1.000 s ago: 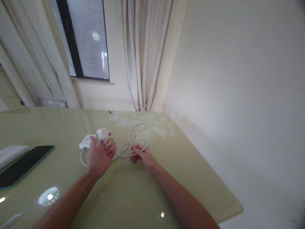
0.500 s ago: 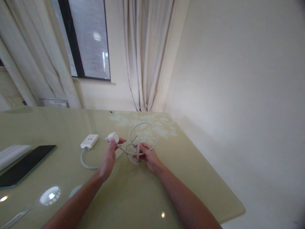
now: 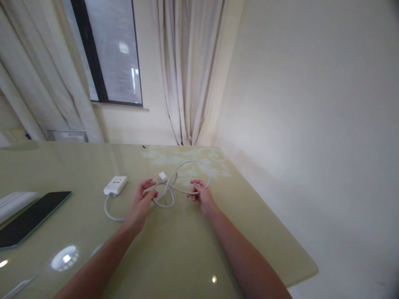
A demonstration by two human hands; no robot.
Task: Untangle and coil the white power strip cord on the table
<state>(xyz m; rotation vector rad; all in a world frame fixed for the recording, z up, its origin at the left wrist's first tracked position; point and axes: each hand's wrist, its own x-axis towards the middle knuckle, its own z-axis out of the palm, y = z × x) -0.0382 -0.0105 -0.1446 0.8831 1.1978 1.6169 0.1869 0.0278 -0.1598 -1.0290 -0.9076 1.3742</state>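
A white extension cord (image 3: pixel 179 189) lies in loose, crossing loops between my two hands, with one wide loop rising at the right. My left hand (image 3: pixel 140 205) is at the left side of the tangle, its fingers curled and the thumb on a small loop of the cord. My right hand (image 3: pixel 203 198) pinches the cord at the lower part of the wide loop. The white plug (image 3: pixel 162 177) sits just behind the crossing strands. Left of my left hand lies the cord's white socket box (image 3: pixel 115 185); part of its cable is hidden behind my left arm.
A black tablet-like slab (image 3: pixel 33 220) and a white long object (image 3: pixel 15 202) lie at the left of the glossy table (image 3: pixel 174 257). A thin white object (image 3: pixel 20 287) is at the lower left. The table's right edge runs along a wall (image 3: pixel 296 124); curtains (image 3: pixel 190 74) hang behind.
My left hand has let go of the plug, which now sits farther right behind the loops, and holds the cord. My right hand has moved slightly right, and the loops have spread between my hands.
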